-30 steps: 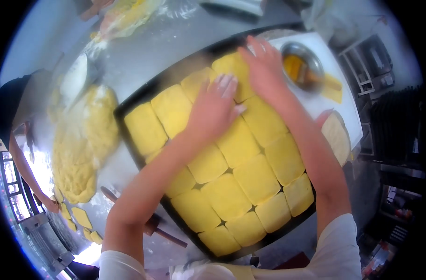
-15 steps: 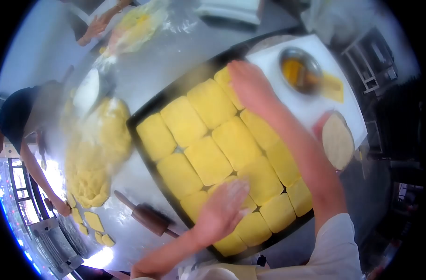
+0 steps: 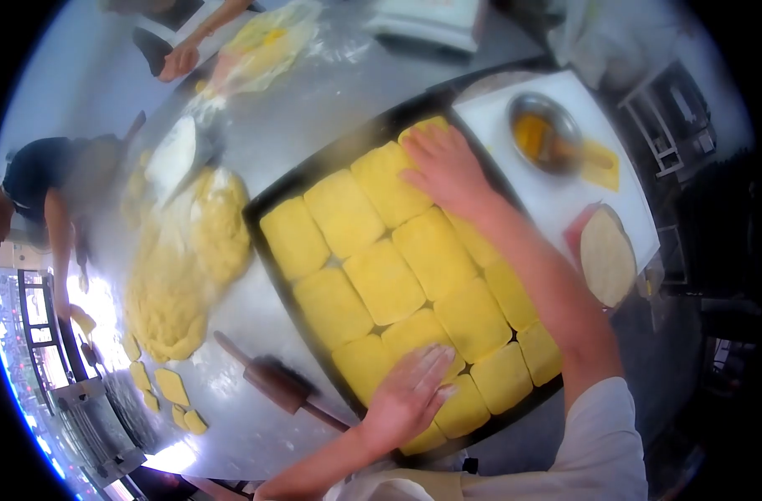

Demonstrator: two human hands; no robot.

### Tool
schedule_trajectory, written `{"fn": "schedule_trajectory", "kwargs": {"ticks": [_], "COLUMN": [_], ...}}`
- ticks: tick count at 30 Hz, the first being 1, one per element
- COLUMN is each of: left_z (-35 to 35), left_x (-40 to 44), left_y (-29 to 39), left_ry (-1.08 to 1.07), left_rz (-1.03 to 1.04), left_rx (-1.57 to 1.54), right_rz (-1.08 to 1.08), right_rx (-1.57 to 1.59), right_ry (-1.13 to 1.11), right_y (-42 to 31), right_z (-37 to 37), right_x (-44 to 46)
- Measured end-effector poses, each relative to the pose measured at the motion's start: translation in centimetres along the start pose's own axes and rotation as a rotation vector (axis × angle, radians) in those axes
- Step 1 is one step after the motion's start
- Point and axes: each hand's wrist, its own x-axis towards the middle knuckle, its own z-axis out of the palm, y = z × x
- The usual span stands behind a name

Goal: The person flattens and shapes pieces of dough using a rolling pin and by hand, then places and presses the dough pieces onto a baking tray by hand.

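Observation:
Yellow dough squares lie side by side in rows across a dark baking tray, nearly edge to edge. My left hand, dusted with white flour, rests flat over squares in the tray's near part, fingers extended and together. At the tray's far corner, my right hand lies on the dough with its fingers spread. It partly covers the squares there, and my right forearm hides part of the right-hand row. Neither hand grips anything.
Left of the tray are a rolling pin, a large dough mass, a white scraper-like piece and small dough pieces. To the right, a white board carries a bowl with a brush. Two other people work across the table.
My right hand has spread its fingers and shifted slightly on the far squares. My left hand has moved slightly down. At far left, another person's hand has lifted a dough piece.

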Motion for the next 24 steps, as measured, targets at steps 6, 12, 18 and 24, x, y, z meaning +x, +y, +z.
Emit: {"fn": "schedule_trajectory", "kwargs": {"ticks": [6,12,18,24], "left_z": [0.4,1.9,2.5,2.4], "left_x": [-0.7,-1.8,-2.1,-1.9], "left_y": [0.6,0.3,0.1,-0.5], "left_ry": [0.026,0.033,0.028,0.02], "left_rz": [-0.023,-0.038,-0.053,-0.056], "left_rx": [-0.006,-0.027,-0.053,-0.068], "right_rz": [0.025,-0.188,-0.167,-0.276], "right_rx": [0.082,0.358,0.292,0.241], "right_ry": [-0.013,-0.003,-0.186,-0.152], "right_y": [1.2,3.3,3.5,4.1], "right_z": [-0.9,-0.5,0.0,1.1], "right_x": [3.8,6.8,9.1,9.8]}}
